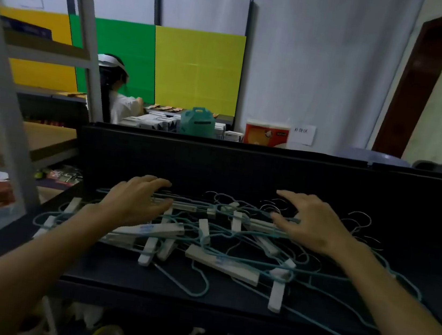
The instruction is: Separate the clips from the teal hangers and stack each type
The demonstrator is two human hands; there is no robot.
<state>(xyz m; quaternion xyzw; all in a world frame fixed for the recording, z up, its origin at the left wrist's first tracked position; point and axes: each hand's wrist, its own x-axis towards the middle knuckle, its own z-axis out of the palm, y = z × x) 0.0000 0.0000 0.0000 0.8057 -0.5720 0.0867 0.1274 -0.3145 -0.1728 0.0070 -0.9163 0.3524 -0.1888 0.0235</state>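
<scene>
Fingers [161,184] of the left hand [136,201] are spread and curled downward, tips resting on the far edge of the hanger pile; nothing is pinched between them as far as can be seen. The right hand [311,221] is likewise spread wide, palm down, fingertips touching the teal wire at the pile's far right; no grasp there either. The tangle of teal hangers [218,240] lies on the dark worktop [115,274], directly under and just nearer the person than both hands, so the material sits below and toward the wrists. Long axes are mixed: most hanger bars run roughly left to right, while several white clips [277,292] stand crosswise, pointing toward and away from the person. Two longer white bars [222,264] with blue print lie on a diagonal near the centre. Nearest piece to the left hand: the white bar and the clips under its wrist. Nearest to the right hand: the clip and the hanger hooks [271,206] just left of its fingertips. Count, approximate because of overlap: about ten short white clips visible, and two or three long printed bars. The teal hangers number at least six, perhaps more, but the wires cross too much for an exact figure. No separate stack of either type is visible, so sorting appears barely begun. Judgement: the next move needs one hand to pin a hanger while the other pulls a clip off along the wire.
</scene>
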